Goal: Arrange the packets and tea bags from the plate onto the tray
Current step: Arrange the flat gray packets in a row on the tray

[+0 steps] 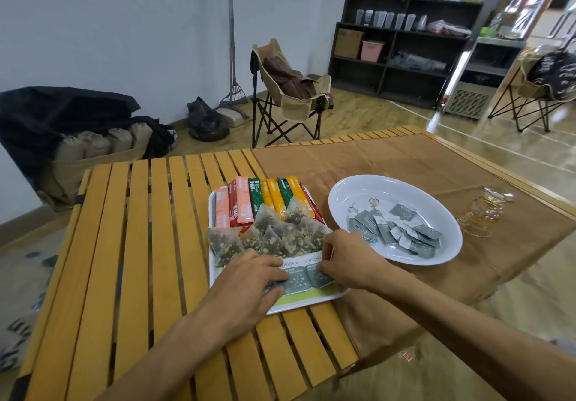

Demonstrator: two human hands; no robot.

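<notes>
Tray (307,302) white, rectangular | left hand (249,279) flat on grey packets (296,279) | right hand (346,260) grip pinching one

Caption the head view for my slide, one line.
Both hands set grey packets on the tray below tea bags; more wait on the plate.

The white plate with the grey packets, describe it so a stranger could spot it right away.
On the brown mat covering the slatted wooden table's right side lies a white oval plate, right of the tray. Unlike the rectangular tray, it holds only grey packets.
</notes>
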